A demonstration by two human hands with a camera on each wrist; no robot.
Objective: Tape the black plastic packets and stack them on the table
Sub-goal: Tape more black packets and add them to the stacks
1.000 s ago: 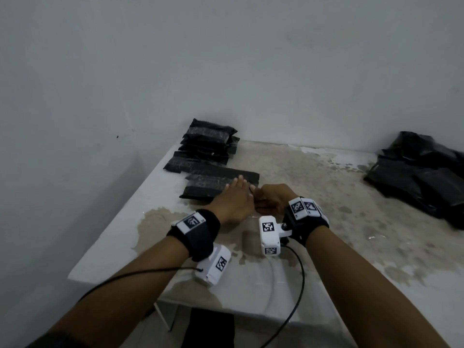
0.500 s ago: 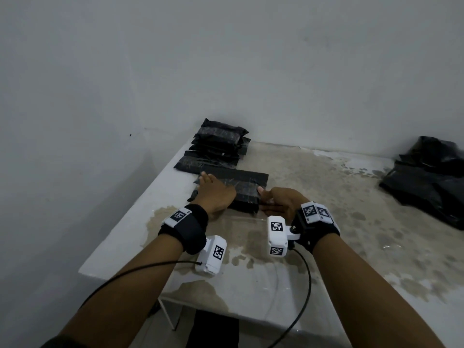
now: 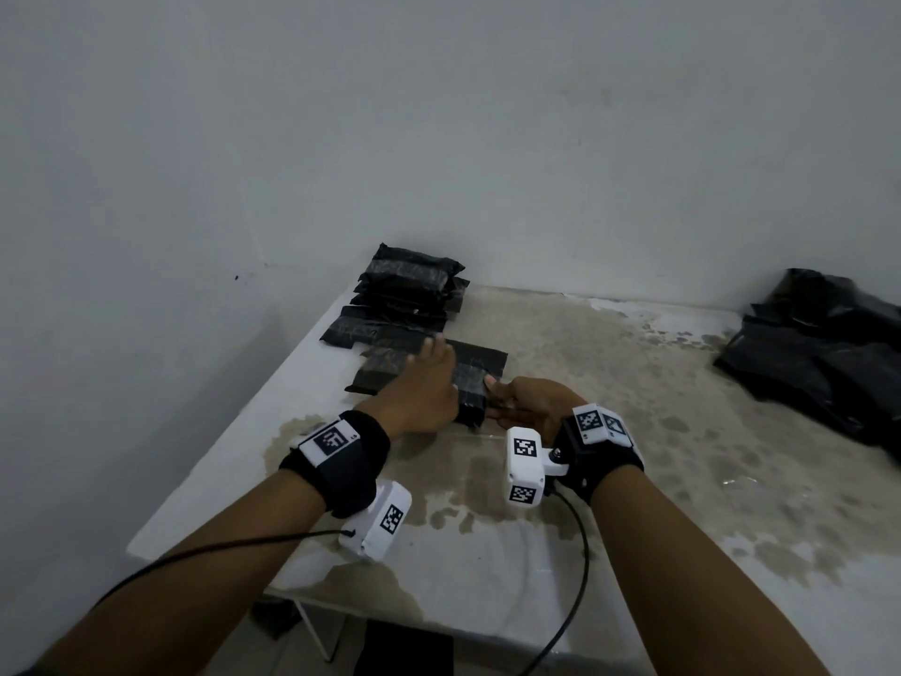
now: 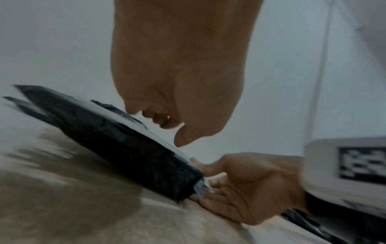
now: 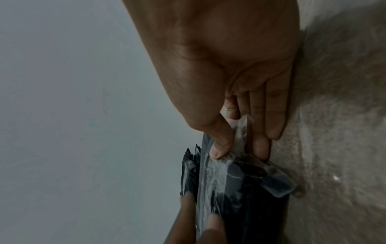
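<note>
Packet (image 3: 470, 383) under left hand (image 3: 419, 392), right hand (image 3: 531, 407) pinching tape (image 5: 240, 132).

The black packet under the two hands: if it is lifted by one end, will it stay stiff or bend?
The black packet looks blocky and thick-edged, so it probably holds its shape. The clear tape looks glossy and may make it slippery. It lies flat on the table, so rolling seems unlikely.

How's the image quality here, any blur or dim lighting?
Head view: dim, grey, but sharp; packet readable. Left wrist view: motion blur smears the table. Right wrist view: dark, soft; the clear tape shows pale glare.
</note>
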